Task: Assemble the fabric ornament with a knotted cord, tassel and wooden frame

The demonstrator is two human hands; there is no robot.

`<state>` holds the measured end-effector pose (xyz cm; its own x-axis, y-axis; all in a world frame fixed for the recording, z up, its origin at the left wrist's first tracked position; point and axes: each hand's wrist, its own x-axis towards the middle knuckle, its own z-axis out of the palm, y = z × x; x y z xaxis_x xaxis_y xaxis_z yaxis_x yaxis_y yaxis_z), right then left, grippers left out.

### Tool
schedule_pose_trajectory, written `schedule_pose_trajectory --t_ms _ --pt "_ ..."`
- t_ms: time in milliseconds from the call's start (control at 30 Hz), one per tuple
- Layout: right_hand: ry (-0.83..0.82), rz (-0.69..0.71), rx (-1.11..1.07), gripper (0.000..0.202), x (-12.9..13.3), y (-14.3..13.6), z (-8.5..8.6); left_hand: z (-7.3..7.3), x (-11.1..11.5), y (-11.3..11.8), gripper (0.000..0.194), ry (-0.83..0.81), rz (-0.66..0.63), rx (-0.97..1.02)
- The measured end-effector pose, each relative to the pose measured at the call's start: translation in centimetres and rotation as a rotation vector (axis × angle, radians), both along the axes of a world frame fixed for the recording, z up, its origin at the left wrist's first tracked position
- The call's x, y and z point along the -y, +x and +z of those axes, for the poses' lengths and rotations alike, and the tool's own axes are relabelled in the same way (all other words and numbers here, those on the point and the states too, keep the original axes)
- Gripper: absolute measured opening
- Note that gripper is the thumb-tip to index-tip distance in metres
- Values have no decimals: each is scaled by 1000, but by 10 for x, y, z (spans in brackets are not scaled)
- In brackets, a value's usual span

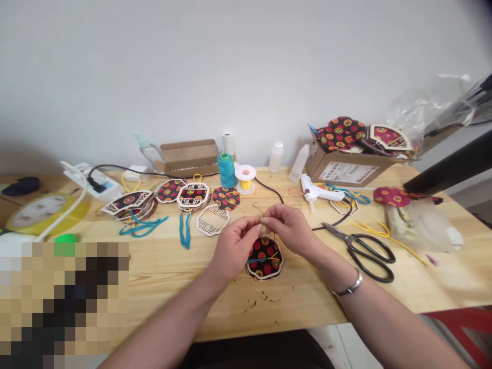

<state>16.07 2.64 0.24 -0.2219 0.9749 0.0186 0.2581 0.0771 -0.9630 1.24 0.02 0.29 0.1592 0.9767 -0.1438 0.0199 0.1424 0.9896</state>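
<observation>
My left hand (235,247) and my right hand (291,226) meet fingertip to fingertip near the middle of the table. Both are closed in a pinch on a thin yellowish cord (259,209), whose loose end sticks up beyond the fingers. Just below them lies a lobed ornament (265,264) of dark flowered fabric with a pale wooden rim. Short blue and yellow strands rest across its face. My left fingers partly cover its upper left edge. To the left, a bare wooden lattice frame (210,227) lies by a round flowered fabric piece (226,198).
Black-handled scissors (372,256) and a white glue gun (321,193) lie on the right. Behind stand a blue thread cone (227,171), a yellow cord spool (246,179) and a cardboard box (346,171) of fabric ornaments. A fan-shaped ornament (128,201) is left.
</observation>
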Motion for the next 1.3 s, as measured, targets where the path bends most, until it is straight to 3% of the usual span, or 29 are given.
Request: schedule_pose_trajectory --t_ms 300,700,967,1133,1300 --pt "-121 29 -97 14 0 -1 6 -2 -2 -3 17 -95 63 80" --pt "-323 207 -300 29 0 7 13 -2 -6 -7 14 -126 -49 200" --pt "-236 171 -224 25 1 5 14 1 -5 -6 11 -113 16 198" --pt "-77 133 -12 15 -2 11 15 3 -7 -6 12 -96 94 199" --pt "55 87 183 20 -4 17 17 1 -8 -6 10 -51 154 161"
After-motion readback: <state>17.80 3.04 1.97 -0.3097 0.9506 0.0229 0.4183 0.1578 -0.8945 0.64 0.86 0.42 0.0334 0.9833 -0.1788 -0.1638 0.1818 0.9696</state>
